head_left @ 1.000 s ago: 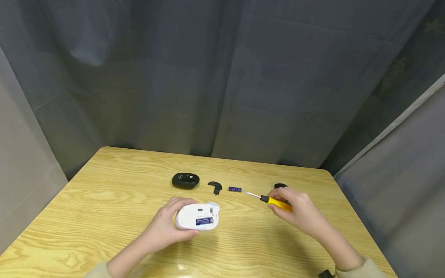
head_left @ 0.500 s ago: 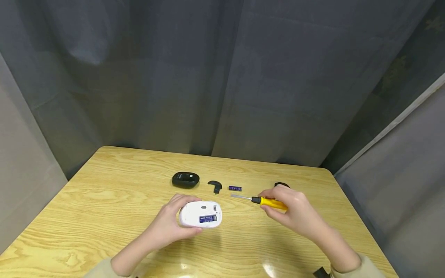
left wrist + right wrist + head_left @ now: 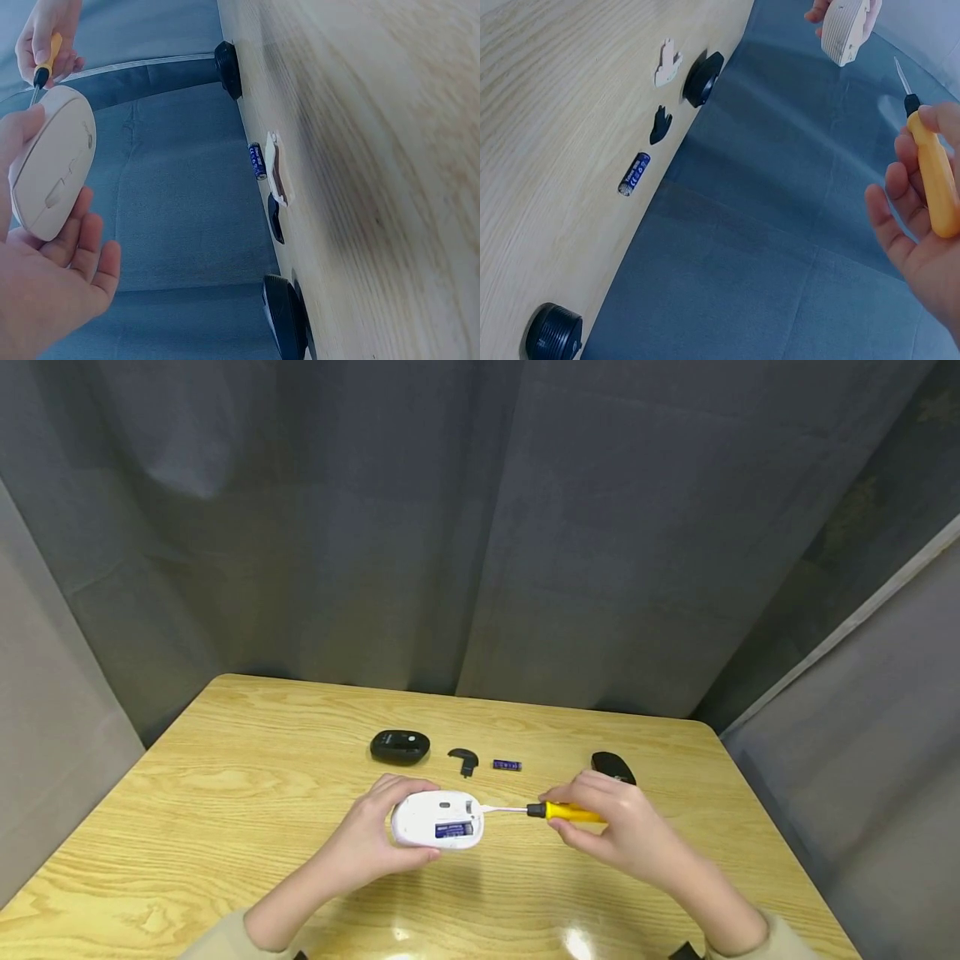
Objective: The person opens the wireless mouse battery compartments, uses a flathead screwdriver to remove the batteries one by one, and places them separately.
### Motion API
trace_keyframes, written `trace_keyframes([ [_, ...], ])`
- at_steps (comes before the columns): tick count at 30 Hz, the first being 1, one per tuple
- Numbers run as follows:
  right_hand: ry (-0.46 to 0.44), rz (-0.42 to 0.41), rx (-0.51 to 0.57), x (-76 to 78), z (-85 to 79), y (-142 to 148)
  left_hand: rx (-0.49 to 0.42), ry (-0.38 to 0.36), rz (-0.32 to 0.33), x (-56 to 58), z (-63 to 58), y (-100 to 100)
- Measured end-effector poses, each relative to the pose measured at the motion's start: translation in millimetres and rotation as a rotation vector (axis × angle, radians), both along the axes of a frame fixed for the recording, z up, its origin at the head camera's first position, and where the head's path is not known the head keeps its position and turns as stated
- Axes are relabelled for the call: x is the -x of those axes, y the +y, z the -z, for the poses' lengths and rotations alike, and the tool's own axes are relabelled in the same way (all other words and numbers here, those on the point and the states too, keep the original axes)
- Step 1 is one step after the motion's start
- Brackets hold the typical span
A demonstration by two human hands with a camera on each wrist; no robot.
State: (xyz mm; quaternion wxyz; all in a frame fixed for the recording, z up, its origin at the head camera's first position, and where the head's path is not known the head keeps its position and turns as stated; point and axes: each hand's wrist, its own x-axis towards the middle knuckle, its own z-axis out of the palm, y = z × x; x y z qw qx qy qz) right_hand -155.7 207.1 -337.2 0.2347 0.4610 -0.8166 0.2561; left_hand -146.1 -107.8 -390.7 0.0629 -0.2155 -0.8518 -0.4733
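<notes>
My left hand (image 3: 367, 831) grips a white computer mouse (image 3: 420, 818) above the table, thumb on the near side and fingers on the far side. Its underside faces me in the head view, and a purple battery (image 3: 453, 830) sits in its uncovered compartment. My right hand (image 3: 618, 818) holds a yellow-handled screwdriver (image 3: 573, 812) with a black collar. The metal shaft points left, its tip at the mouse's right end in the head view; the right wrist view (image 3: 934, 172) shows a gap between them. In the left wrist view the mouse's top shell (image 3: 58, 161) shows.
On the wooden table (image 3: 247, 802) lie a black mouse (image 3: 400, 747), a black cover piece (image 3: 465, 761), a loose battery (image 3: 507, 765) and another black mouse (image 3: 612, 766). A white cover piece (image 3: 667, 63) lies near them, hidden in the head view. Grey curtains (image 3: 375, 527) surround the table.
The right hand has moved left with the screwdriver, bringing its tip to the white mouse. The left hand has shifted the mouse slightly right and away from me.
</notes>
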Motion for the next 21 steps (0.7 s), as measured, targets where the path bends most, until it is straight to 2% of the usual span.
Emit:
trace_keyframes([
  [21, -0.025, -0.019, -0.052, -5.6, 8.3, -6.7, 0.022, -0.016, 0.027, -0.1, -1.7, 0.2],
])
